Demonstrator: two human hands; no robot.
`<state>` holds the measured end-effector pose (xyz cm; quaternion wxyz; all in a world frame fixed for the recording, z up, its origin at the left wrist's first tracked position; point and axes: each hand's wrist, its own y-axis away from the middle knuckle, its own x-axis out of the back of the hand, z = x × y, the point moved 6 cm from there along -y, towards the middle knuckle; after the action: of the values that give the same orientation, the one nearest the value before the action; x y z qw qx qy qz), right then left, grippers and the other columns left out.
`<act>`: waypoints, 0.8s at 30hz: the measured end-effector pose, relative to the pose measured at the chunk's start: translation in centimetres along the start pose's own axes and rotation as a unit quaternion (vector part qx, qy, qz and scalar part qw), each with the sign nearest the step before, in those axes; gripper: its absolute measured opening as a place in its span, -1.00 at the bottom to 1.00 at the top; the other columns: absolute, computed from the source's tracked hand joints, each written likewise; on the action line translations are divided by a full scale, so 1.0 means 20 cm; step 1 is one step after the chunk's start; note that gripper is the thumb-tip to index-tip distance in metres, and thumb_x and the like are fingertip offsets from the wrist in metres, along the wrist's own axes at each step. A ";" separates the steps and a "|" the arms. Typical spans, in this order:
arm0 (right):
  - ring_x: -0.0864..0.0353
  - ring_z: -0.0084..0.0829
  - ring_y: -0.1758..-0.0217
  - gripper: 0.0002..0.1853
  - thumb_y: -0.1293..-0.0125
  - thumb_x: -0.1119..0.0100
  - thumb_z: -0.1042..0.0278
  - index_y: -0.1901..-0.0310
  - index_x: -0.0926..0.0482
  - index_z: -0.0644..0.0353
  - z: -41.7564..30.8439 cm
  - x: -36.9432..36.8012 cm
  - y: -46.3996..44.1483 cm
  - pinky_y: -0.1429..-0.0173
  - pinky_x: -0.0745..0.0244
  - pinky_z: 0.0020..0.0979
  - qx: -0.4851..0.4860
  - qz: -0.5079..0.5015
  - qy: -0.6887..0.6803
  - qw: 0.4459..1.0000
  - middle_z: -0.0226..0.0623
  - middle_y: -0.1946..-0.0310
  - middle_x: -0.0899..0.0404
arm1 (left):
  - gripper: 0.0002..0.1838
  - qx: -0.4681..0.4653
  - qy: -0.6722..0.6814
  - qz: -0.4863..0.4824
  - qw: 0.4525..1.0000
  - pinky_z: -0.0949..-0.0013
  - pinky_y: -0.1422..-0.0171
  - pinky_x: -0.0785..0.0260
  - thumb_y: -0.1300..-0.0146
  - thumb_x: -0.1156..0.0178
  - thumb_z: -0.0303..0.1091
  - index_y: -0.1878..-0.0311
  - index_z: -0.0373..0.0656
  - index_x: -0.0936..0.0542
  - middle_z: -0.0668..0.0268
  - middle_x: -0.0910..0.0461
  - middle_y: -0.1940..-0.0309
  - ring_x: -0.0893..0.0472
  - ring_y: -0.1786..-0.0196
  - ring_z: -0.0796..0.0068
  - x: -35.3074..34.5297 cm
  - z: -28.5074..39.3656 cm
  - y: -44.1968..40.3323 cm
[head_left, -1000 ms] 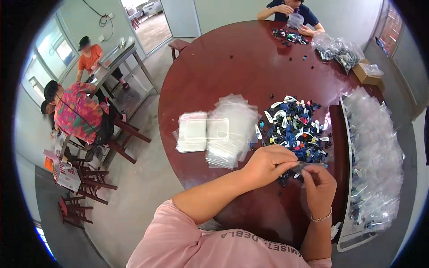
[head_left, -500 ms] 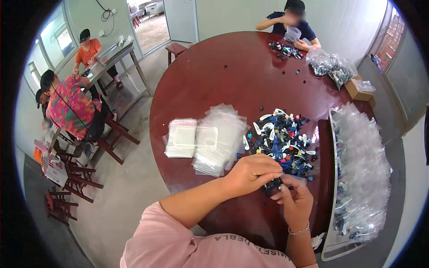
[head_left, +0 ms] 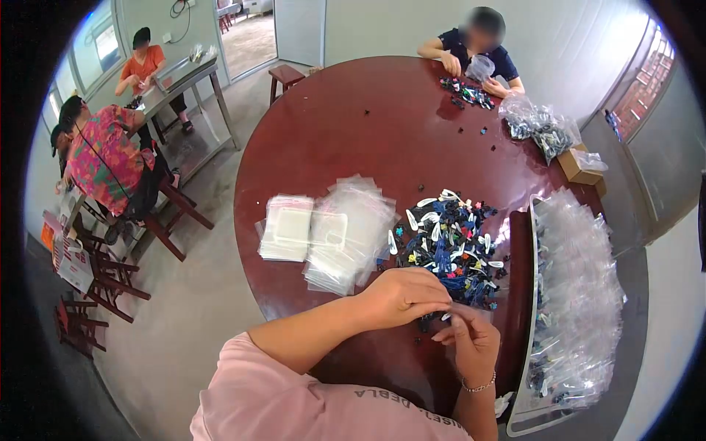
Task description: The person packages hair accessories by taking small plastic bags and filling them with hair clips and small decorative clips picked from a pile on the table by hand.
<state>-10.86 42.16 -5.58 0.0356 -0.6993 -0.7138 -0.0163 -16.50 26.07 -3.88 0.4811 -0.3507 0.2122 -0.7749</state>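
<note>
Over the near edge of a pile of small hair clips (head_left: 460, 242), both hands meet at a small clear plastic bag (head_left: 472, 309). My left hand (head_left: 404, 298) has its thumb and fingers pinched on the bag's left side. My right hand (head_left: 474, 342), with a bracelet at the wrist, pinches it from the right. A white clip shows between the hands; whether it is inside the bag I cannot tell. Left of the pile lie a stack of clear bags (head_left: 342, 239) and a neater stack of bags (head_left: 287, 228).
On the right, a white-rimmed tray (head_left: 521, 375) holds many filled bags (head_left: 577, 294). Across the round table (head_left: 316, 132) a person (head_left: 482, 51) handles a bag beside clips, large bags (head_left: 540, 128) and a cardboard box (head_left: 581, 167). Several people sit at a metal table (head_left: 176, 81) on the left.
The whole view has shifted, so the table sits further left and lower. Both hands remain together at the small bag. The person across the table has lowered one hand to the clips.
</note>
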 end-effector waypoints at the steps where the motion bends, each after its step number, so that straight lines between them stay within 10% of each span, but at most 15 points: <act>1: -0.65 -0.56 0.43 -0.80 -0.40 -0.12 0.53 -0.01 -0.61 0.35 0.01 -0.01 0.01 0.37 -0.52 -0.61 -0.018 -0.019 0.010 1.000 -0.22 0.11 -0.65 | -0.85 0.000 0.001 0.000 1.000 0.22 0.04 -0.56 -0.17 -0.37 -0.47 0.19 -0.25 -0.70 0.19 -0.71 0.21 -0.69 0.12 0.16 0.00 0.00 0.00; 21: -0.68 -0.41 0.30 -0.85 -0.39 -0.11 0.48 0.21 -0.64 0.35 -0.01 -0.04 0.03 0.20 -0.53 -0.43 0.168 -0.003 0.150 0.974 -0.19 0.26 -0.70 | -0.67 -0.071 -0.054 -0.014 0.996 0.21 -0.08 -0.53 -0.11 -0.33 -0.44 0.00 -0.11 -0.65 0.25 -0.63 0.03 -0.62 -0.03 0.17 0.01 0.14 0.01; 24: -0.67 -0.39 0.25 -0.86 -0.39 -0.10 0.50 0.24 -0.64 0.36 -0.01 -0.04 0.07 0.14 -0.51 -0.40 0.237 0.001 0.329 0.914 -0.21 0.28 -0.70 | -0.70 -0.044 -0.056 -0.046 0.996 0.19 -0.15 -0.48 -0.19 -0.23 -0.41 -0.02 -0.13 -0.63 0.23 -0.60 0.00 -0.56 -0.10 0.15 -0.01 0.15 0.02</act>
<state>-9.50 41.34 -5.52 0.4334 -0.6260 -0.6439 -0.0754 -13.98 26.16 -2.20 0.4406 -0.4239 0.2023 -0.7650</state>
